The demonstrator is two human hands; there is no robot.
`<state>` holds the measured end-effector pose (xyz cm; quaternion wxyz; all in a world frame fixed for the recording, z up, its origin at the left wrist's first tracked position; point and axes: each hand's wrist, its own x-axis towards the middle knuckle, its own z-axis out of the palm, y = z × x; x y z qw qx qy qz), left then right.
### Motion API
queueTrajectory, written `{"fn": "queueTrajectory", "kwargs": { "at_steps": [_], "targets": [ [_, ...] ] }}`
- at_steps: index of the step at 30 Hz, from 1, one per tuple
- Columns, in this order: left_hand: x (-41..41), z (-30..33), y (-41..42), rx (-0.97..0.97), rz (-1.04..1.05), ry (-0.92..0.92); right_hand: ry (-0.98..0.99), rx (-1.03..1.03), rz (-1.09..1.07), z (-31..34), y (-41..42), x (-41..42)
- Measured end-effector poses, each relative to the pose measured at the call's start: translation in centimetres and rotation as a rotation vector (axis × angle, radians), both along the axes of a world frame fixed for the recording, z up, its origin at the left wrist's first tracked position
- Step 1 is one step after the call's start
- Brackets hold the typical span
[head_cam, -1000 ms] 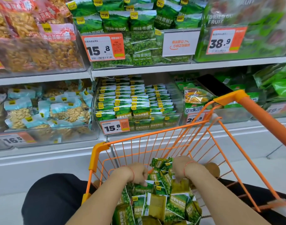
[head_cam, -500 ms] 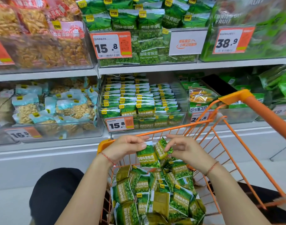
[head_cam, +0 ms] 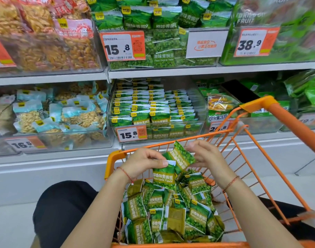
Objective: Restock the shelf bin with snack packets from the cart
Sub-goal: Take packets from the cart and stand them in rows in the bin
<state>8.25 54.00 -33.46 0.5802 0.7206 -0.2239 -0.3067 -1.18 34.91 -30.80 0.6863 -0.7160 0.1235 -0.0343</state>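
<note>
An orange wire cart (head_cam: 115, 156) stands in front of me, holding a heap of green pea snack packets (head_cam: 171, 212). My left hand (head_cam: 142, 162) pinches the top of one upright green packet (head_cam: 164, 177) above the heap. My right hand (head_cam: 206, 159) grips a second, tilted green packet (head_cam: 181, 156) that overlaps the first. Straight ahead on the lower shelf, a clear bin (head_cam: 196, 127) with a 15.8 price tag (head_cam: 131, 134) holds several neat rows of the same green packets (head_cam: 149, 108).
The bin at lower left holds pale blue nut packets (head_cam: 60, 115). Above are bins of orange-brown snacks (head_cam: 45, 42) and more green pea bags (head_cam: 162, 33). The cart's orange handle (head_cam: 287, 119) rises at right. My dark-clothed knee (head_cam: 63, 212) is left of the cart.
My hands came up out of the cart's heap, each with a green packet, and have lifted them to the cart's rim height. The view has shifted slightly.
</note>
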Motion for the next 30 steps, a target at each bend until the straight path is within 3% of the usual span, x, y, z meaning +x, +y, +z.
{"fn": "queueTrajectory", "kwargs": {
  "at_steps": [4, 6, 13, 18, 25, 30],
  "targets": [
    [-0.8, -0.2, -0.6, 0.045, -0.121, -0.095, 0.099, -0.304, 0.183, -1.1, 0.3, 0.2],
    [-0.9, -0.2, -0.6, 0.041, -0.119, -0.088, 0.125, -0.363, 0.232, -1.4, 0.2, 0.3],
    [-0.7, 0.3, -0.9, -0.071, 0.040, -0.011, 0.118, -0.157, 0.074, -1.1, -0.2, 0.5],
    [-0.8, 0.8, -1.0, -0.348, 0.152, 0.278, 0.166, 0.190, -0.027, -1.3, 0.0, 0.6],
    [-1.3, 0.4, -2.0, -0.237, 0.306, 0.194, 0.220, 0.484, 0.083, -0.9, 1.1, 0.5],
    [-1.4, -0.1, -2.2, -0.194, 0.321, 0.030, 0.255, 0.149, 0.117, -0.1, 2.0, 0.1]
  ]
}}
